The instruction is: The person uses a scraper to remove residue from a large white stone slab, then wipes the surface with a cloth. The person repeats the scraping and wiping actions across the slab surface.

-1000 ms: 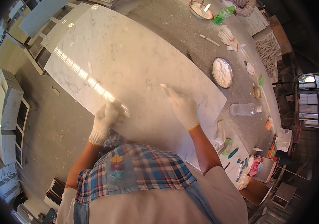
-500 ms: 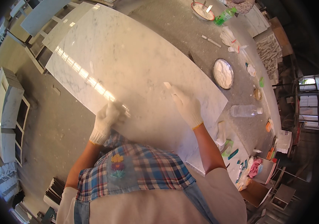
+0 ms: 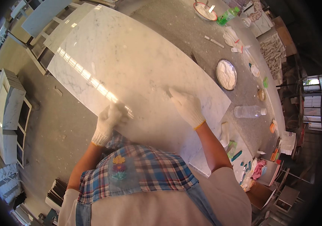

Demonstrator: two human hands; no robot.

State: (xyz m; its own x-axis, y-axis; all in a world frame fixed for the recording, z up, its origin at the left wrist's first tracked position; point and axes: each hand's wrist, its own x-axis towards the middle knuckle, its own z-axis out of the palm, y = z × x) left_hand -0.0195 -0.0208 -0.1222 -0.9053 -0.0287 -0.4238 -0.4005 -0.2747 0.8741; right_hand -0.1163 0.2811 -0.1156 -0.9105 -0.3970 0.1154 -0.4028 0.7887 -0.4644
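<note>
A large white marble slab (image 3: 131,64) with grey veins lies flat across a grey work table (image 3: 183,34). My left hand (image 3: 108,122), in a white knit glove, curls over the slab's near left edge and grips it. My right hand (image 3: 185,105), also gloved, presses flat on the slab's top, with something small and pale, hard to make out, under the fingertips. A plaid and denim apron covers my front at the bottom of the view.
Right of the slab lie a round metal dish (image 3: 226,74), a clear plastic bottle (image 3: 248,111) on its side, white gloves (image 3: 232,37), a green bottle (image 3: 227,16) and a red-rimmed bowl (image 3: 205,10). Small tools (image 3: 240,156) sit near my right elbow. Stone slabs (image 3: 8,113) stand at left.
My right hand has slid a little toward the right along the slab's top. My left hand stays on the near edge.
</note>
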